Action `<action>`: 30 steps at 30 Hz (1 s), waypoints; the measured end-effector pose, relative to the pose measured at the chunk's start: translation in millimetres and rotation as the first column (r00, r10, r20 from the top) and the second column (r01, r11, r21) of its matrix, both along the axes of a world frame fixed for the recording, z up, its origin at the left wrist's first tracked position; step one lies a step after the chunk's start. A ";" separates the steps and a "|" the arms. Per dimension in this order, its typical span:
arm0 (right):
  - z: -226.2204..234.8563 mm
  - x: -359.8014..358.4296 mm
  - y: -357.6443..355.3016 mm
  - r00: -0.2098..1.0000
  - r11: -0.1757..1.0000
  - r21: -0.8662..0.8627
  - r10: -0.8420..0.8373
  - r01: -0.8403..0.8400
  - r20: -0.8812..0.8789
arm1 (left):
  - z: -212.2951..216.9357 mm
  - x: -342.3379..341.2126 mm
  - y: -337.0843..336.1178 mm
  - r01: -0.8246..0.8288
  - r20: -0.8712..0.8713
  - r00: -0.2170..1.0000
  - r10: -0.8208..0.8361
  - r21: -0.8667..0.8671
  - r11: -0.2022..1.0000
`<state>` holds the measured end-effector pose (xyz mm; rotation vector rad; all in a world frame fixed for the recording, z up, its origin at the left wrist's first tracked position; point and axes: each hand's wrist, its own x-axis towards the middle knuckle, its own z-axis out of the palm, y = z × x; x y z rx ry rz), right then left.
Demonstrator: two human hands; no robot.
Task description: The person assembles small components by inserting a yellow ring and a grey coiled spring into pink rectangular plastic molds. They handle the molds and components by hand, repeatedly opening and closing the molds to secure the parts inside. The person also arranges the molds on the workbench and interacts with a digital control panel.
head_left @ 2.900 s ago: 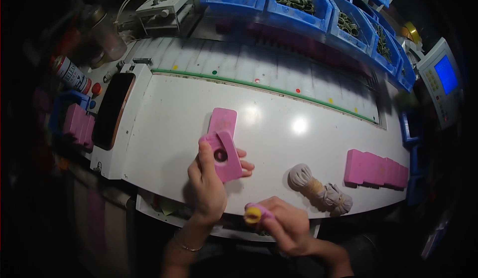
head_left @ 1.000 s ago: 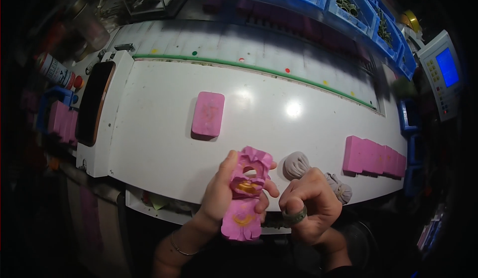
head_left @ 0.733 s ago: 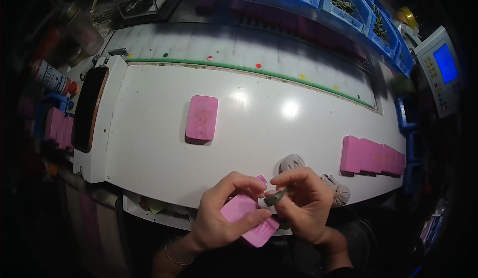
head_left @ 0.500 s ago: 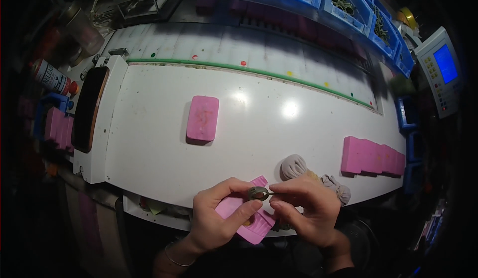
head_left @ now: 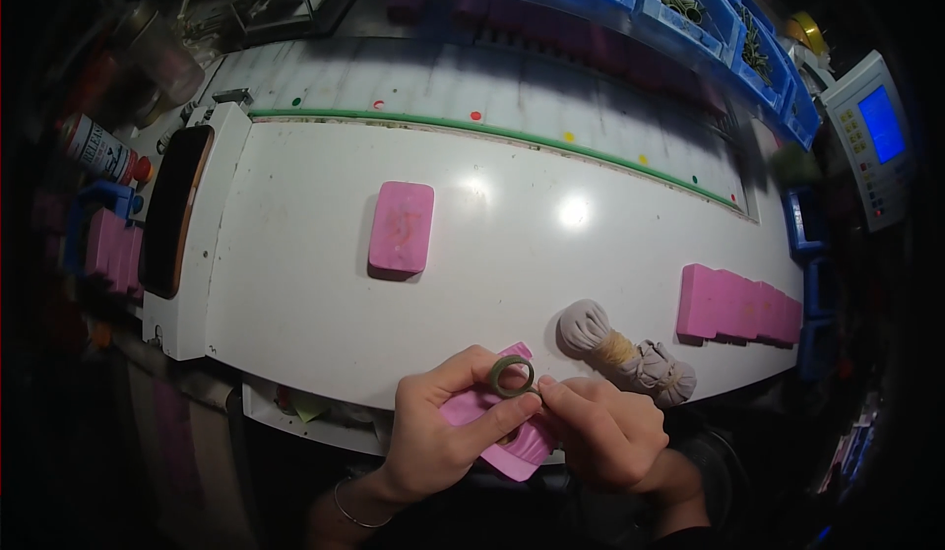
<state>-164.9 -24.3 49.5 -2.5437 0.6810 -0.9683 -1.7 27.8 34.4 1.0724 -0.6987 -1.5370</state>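
Note:
At the table's near edge, my left hand [head_left: 438, 427] is closed round a pink rubber mould piece [head_left: 471, 407], which has ridges and a hollow partly covered by the thumb. A dark green ring [head_left: 511, 376], which looks like wax, stands upright above the mould, between my left forefinger and thumb. My right hand [head_left: 612, 432] is closed, with thumb and forefinger pinching the ring's lower right side; the exact grip is hidden. Farther off on the table lies a pink mould block [head_left: 402, 227], flat and apart from both hands.
A tied grey cloth bundle [head_left: 627, 351] lies just beyond my right hand. Several pink blocks [head_left: 738, 304] stand in a row at right. A dark phone [head_left: 179, 210] lies at left. Blue bins [head_left: 689, 18] of green pieces hang over the back; a control panel [head_left: 876, 131] stands far right.
The ring has turned from nearly edge-on to showing its open round face. My right hand has rolled over and dropped slightly, uncovering the cloth bundle. My left hand has shifted a little right.

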 end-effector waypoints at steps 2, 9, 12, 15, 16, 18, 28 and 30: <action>4.9 -1.3 -1.8 0.997 0.999 -0.029 0.040 -0.042 -0.072 | 1.9 -3.6 0.5 -0.044 -0.036 0.998 0.045 0.025 0.999; 8.6 -7.2 1.0 0.983 0.998 -0.058 0.009 -0.020 -0.181 | -2.0 -6.4 0.6 -0.022 0.018 1.000 0.023 -0.050 0.999; 14.0 -11.3 0.4 0.984 0.996 0.093 0.027 -0.011 -0.177 | -4.8 -6.0 -0.8 0.031 0.087 0.996 -0.019 -0.139 0.990; 17.3 -12.9 -2.4 0.987 0.951 0.304 0.096 -0.053 -0.129 | -6.1 -2.9 1.3 0.073 0.113 0.992 -0.051 -0.203 0.976; 19.7 -11.9 -3.0 0.990 0.921 0.383 0.111 -0.067 -0.092 | -6.3 -2.2 2.0 0.079 0.146 0.988 -0.045 -0.238 0.968; 27.0 -11.6 -5.3 0.990 0.804 0.588 0.135 -0.084 -0.044 | -5.0 -0.9 3.7 0.087 0.219 0.976 -0.021 -0.298 0.950; 32.3 -23.5 -4.1 0.955 0.506 0.851 0.156 0.143 -0.253 | 2.9 -0.9 1.5 0.086 0.444 0.887 0.129 -0.432 0.898; 26.0 -26.8 -2.8 0.871 0.652 0.733 0.230 0.194 -0.435 | 2.6 0.2 2.0 0.081 0.456 0.879 0.138 -0.429 0.899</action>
